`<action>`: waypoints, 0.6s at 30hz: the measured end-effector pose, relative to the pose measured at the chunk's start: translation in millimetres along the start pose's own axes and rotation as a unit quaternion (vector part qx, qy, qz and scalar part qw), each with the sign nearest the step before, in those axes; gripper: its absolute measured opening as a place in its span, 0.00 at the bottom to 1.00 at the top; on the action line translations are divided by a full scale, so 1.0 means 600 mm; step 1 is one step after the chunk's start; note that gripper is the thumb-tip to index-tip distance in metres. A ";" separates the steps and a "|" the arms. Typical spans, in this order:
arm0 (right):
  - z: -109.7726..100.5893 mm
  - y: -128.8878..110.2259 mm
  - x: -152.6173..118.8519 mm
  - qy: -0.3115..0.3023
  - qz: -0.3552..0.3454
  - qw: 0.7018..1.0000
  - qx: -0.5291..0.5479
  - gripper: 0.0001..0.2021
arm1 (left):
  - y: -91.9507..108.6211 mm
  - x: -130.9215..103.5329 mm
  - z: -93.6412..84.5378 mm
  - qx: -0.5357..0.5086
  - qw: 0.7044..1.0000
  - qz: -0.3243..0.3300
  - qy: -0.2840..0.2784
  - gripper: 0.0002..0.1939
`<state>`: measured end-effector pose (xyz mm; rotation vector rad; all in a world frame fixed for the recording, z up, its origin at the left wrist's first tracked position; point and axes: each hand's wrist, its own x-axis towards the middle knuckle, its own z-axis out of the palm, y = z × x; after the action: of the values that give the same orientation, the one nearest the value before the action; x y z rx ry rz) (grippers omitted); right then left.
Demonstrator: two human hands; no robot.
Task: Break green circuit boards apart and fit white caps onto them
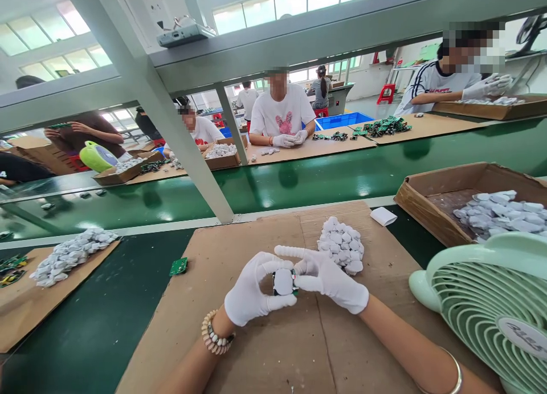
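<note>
The person's two bare forearms came in closest to the camera, the left forearm [190, 362] with a beaded bracelet [213, 334] at the wrist, the right forearm [397, 331] with a thin bangle [458, 371]. Beside the right forearm stood a pale green fan [482, 291]. Both hands wore white gloves and met above a brown cardboard sheet [265, 354]. Between them was a small assembly [284, 282], a white piece on a green board with black edges. The left hand [252, 291] gripped it from the left, thumb along the lower edge and fingers curled over the top. The right hand [331, 277] had its thumb and a bent finger closed on the right edge, while another finger stretched out straight above the assembly.

Just beyond the right hand, a pile of white pieces [341, 243] rested on the sheet, with a folded white paper [383, 216] near its far corner. A single green board [178, 266] lay at the sheet's left edge. To the right, a cardboard box [431, 195] held more white pieces. Across the green belt [307, 183], a co-worker in a rabbit-print shirt [282, 112] sat with gloved hands together
</note>
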<state>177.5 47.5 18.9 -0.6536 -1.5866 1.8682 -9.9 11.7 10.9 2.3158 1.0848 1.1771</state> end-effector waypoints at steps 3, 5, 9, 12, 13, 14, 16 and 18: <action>-0.001 0.005 0.001 0.012 -0.008 0.999 -0.041 0.28 | 0.000 0.000 -0.001 0.026 0.999 0.000 -0.026 0.20; -0.002 0.011 0.003 0.013 -0.011 0.998 -0.066 0.28 | -0.001 0.000 -0.001 0.047 0.998 0.003 -0.048 0.20; -0.003 0.026 0.009 0.011 -0.004 0.994 -0.109 0.31 | -0.002 0.006 0.000 0.104 0.989 0.037 -0.098 0.18; -0.002 0.034 0.013 0.001 -0.009 0.995 -0.104 0.34 | -0.003 0.009 0.002 0.135 0.982 0.062 -0.116 0.18; -0.003 0.034 0.014 -0.006 -0.010 0.995 -0.098 0.34 | -0.004 0.010 0.003 0.140 0.981 0.064 -0.118 0.18; -0.005 0.033 0.014 -0.014 -0.009 0.995 -0.094 0.34 | -0.004 0.010 0.003 0.140 0.981 0.064 -0.119 0.18; -0.010 0.026 0.012 -0.028 -0.006 0.995 -0.093 0.34 | -0.004 0.010 0.001 0.128 0.983 0.056 -0.121 0.18; -0.017 0.017 0.010 -0.042 -0.003 0.995 -0.092 0.32 | -0.004 0.008 -0.002 0.101 0.987 0.048 -0.118 0.19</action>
<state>179.3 57.6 7.4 -0.6557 -1.8285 1.7810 -10.0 16.9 12.6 2.6092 1.0569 0.8275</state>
